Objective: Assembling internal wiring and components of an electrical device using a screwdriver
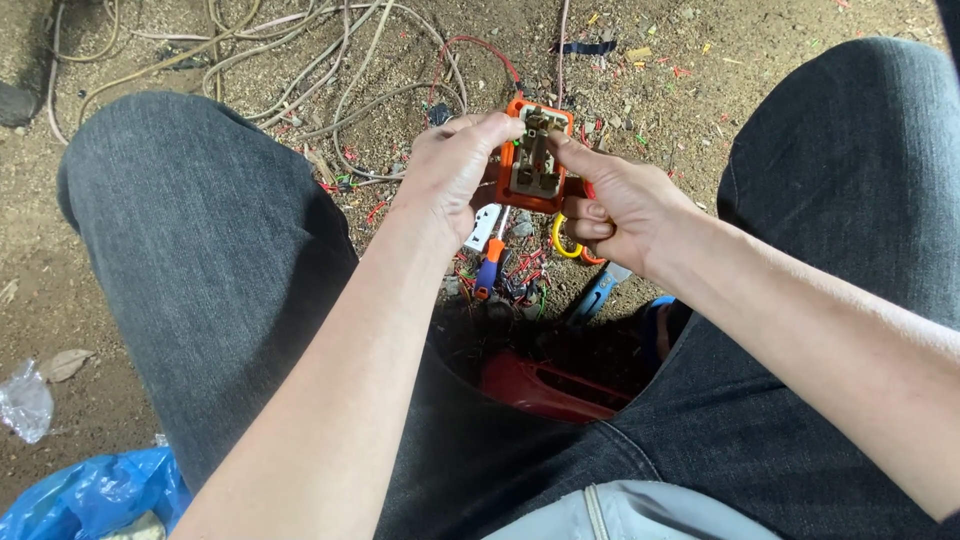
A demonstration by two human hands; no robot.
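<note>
**Ana:** Both grips are closed on the same thing. Left hand (448,178) wraps the side of the orange socket box (533,160), thumb pressed at its top edge; right hand (610,205) pinches the upper right corner between thumb and forefinger, with the other fingers curled under.

**Ben:** Where does the box sit?

**Ana:** In the air between the knees, above the dirt floor (680,90), tilted so its open side faces the camera. Nothing carries it but the hands.

**Ben:** How far along does the work look?

**Ana:** My reading is midway. The box is open, and the beige insert with metal contacts (533,165) lies exposed inside the orange shell. A red wire (470,42) runs off the top of the box towards the tangle of pale cables (300,60) on the floor. I cannot tell whether it is fastened inside; the fingers hide that spot.

**Ben:** And what is left undone?

**Ana:** No cover on the box. A white plastic piece (484,226) lies below it, apart from the hands. The screwdriver with the orange and blue handle (488,268) lies untouched on the floor, among short wire cuttings (525,268). A blue-handled tool (596,292) rests near the right wrist, also idle. So the contacts seem to be getting fingertip attention, with closing up not yet done.
</note>
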